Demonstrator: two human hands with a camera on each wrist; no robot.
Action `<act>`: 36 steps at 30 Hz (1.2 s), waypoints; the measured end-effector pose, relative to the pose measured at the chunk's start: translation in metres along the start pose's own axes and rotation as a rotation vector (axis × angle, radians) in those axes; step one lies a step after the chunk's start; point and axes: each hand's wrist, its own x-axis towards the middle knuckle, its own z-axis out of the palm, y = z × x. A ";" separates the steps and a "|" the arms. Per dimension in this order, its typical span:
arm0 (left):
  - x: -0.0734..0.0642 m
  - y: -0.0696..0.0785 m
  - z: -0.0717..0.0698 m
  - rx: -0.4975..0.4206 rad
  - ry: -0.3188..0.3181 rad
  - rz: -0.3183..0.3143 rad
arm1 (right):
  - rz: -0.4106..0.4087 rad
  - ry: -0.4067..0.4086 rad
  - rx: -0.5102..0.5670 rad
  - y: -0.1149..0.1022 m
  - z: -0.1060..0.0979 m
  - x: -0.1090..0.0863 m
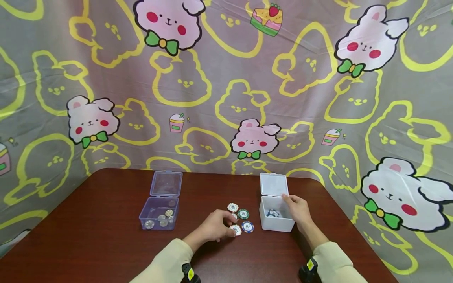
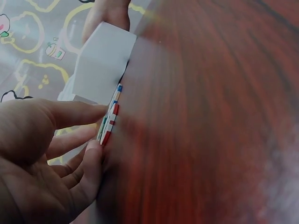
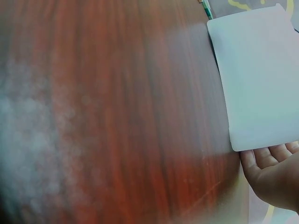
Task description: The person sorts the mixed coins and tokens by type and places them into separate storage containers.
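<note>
Head view: a round red-and-white chip [image 1: 236, 230] lies at the left hand [image 1: 215, 226], its curved fingers' pinch unclear; the right hand [image 1: 299, 210] grips a white plastic box [image 1: 278, 225] near the brown wooden worktop's [image 1: 106, 220] right edge.

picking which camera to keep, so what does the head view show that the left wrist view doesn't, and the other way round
Only head: the purple box with its coins, and the inside of the white box with at least one chip.

Only left wrist: the inner side of the left hand, and the loose chips edge-on.

Both: the white box, loose chips, both hands, the right hand at the box, the table and patterned cloth.
</note>
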 end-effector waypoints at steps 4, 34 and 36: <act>0.000 0.002 0.002 0.044 0.004 0.011 | 0.016 -0.014 0.001 0.000 -0.001 -0.001; -0.003 0.008 0.000 0.229 0.038 0.076 | 0.019 -0.014 0.014 -0.004 -0.002 -0.005; -0.004 0.008 0.001 0.222 0.038 0.074 | 0.018 -0.015 0.007 -0.003 -0.002 -0.005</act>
